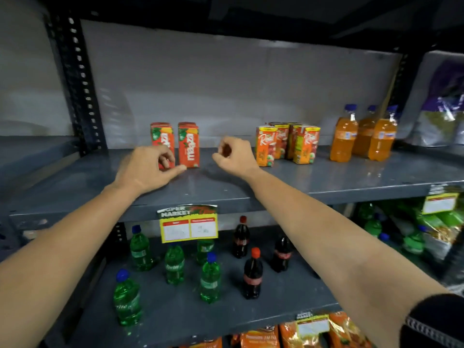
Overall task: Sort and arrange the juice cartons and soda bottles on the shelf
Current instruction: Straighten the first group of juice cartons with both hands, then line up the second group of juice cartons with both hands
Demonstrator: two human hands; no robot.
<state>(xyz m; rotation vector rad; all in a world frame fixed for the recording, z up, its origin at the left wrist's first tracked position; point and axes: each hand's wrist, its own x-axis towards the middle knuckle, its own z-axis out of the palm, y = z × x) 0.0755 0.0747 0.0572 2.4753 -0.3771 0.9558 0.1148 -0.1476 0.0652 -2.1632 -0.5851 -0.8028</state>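
Note:
Two red juice cartons stand side by side at the middle of the upper shelf (226,194), the left carton (160,136) and the right carton (188,144). My left hand (148,169) is at the left carton: its fingers curl over the lower front and the thumb lies along the base. My right hand (232,156) hovers just right of the cartons, its fingers loosely curled with nothing in them. Further right stands a cluster of orange-and-yellow juice cartons (286,144). Beyond them are three orange soda bottles (364,136) with blue caps.
On the lower shelf (175,315) stand several green soda bottles (173,267) at the left and three dark cola bottles (253,275) at the right. A yellow price tag (188,224) hangs from the upper shelf's edge. A perforated steel post (80,79) bounds the left. Snack bags (437,222) fill the right and bottom.

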